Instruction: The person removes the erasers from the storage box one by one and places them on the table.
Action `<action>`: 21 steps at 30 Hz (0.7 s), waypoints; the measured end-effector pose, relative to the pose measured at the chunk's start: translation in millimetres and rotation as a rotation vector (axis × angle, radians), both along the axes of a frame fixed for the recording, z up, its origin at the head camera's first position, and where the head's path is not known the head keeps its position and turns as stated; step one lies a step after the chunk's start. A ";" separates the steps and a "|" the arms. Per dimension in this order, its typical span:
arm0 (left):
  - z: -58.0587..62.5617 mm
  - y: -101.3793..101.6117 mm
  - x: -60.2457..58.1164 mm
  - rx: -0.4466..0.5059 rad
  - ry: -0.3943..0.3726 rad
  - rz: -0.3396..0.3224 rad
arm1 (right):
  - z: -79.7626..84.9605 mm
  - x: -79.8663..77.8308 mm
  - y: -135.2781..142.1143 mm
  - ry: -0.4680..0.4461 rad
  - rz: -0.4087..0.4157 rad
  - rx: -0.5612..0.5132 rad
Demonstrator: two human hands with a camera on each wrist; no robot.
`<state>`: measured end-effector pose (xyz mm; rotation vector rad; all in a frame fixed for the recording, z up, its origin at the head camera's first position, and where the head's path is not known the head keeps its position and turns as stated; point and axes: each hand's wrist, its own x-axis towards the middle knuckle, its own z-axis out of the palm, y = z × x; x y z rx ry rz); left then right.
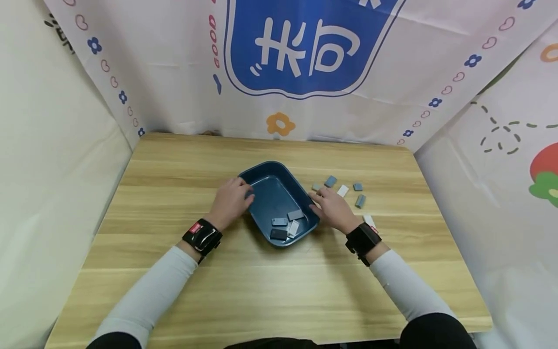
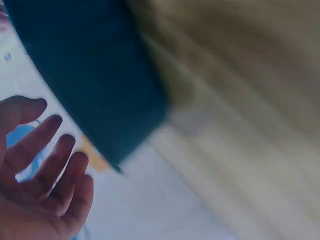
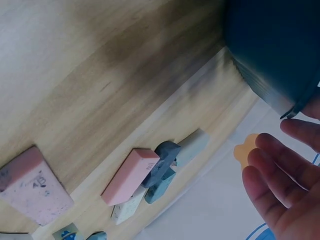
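A dark blue tray (image 1: 269,194) sits turned at an angle between my two hands. Several small blocks that look like erasers lie in its near end, among them a dark one (image 1: 279,234) and a grey one (image 1: 295,214). At the tray's left rim is my left hand (image 1: 231,201); the left wrist view shows its fingers (image 2: 65,155) loosely bent and apart from the tray wall. My right hand (image 1: 335,211) is by the right rim, its thumb and forefinger close against the edge. Whether they touch it I cannot tell.
Right of the tray, more eraser-like blocks lie on the wooden table (image 1: 183,165), including a blue one (image 1: 330,181) and a white one (image 1: 343,190). The right wrist view shows a pink block (image 3: 131,175). A printed cloth (image 1: 183,92) hangs behind the table.
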<state>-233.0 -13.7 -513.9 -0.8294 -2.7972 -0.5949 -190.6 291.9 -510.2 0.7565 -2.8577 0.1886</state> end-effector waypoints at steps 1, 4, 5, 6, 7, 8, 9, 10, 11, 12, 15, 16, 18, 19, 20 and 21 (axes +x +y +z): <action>4.2 8.2 -0.9 -0.037 -0.011 -0.034 | 0.4 0.2 0.6 0.001 -0.003 -0.001; 12.3 35.9 -2.3 -0.160 -0.087 -0.157 | -0.2 0.5 2.6 0.003 -0.017 0.003; 12.5 45.0 -2.1 -0.201 -0.115 -0.203 | -0.8 0.7 3.0 0.003 -0.021 0.005; 11.2 53.6 -1.4 -0.237 -0.139 -0.244 | -1.6 0.7 3.3 0.004 -0.023 0.007; 9.2 61.2 -0.3 -0.265 -0.168 -0.281 | -2.1 0.9 3.3 0.007 -0.025 0.011; 5.6 68.0 0.9 -0.289 -0.181 -0.314 | -2.8 1.1 3.2 0.008 -0.024 0.011; 1.7 73.7 2.5 -0.309 -0.189 -0.339 | -3.4 1.3 3.0 0.009 -0.022 0.010; -2.6 78.4 4.2 -0.320 -0.198 -0.355 | -3.9 1.5 2.8 0.011 -0.020 0.010; -6.8 82.2 6.1 -0.330 -0.200 -0.367 | -4.3 1.8 2.4 0.009 -0.018 0.008; -10.9 85.1 8.0 -0.336 -0.203 -0.374 | -4.7 2.0 2.2 0.007 -0.016 0.007; -21.8 90.7 12.5 -0.343 -0.188 -0.383 | -5.2 2.8 2.1 0.003 -0.017 0.003; -24.7 91.9 13.4 -0.342 -0.179 -0.383 | -5.1 3.1 2.3 0.004 -0.018 0.001; -28.6 93.6 14.5 -0.335 -0.164 -0.380 | -4.2 3.7 3.0 0.009 -0.021 -0.003; -29.5 94.3 14.7 -0.329 -0.160 -0.376 | -3.5 3.8 3.4 0.013 -0.021 -0.007; -30.0 95.0 14.7 -0.327 -0.158 -0.373 | -3.1 3.8 3.9 0.014 -0.022 -0.008; -29.6 95.6 14.6 -0.327 -0.162 -0.370 | -2.5 3.8 4.4 0.012 -0.024 -0.012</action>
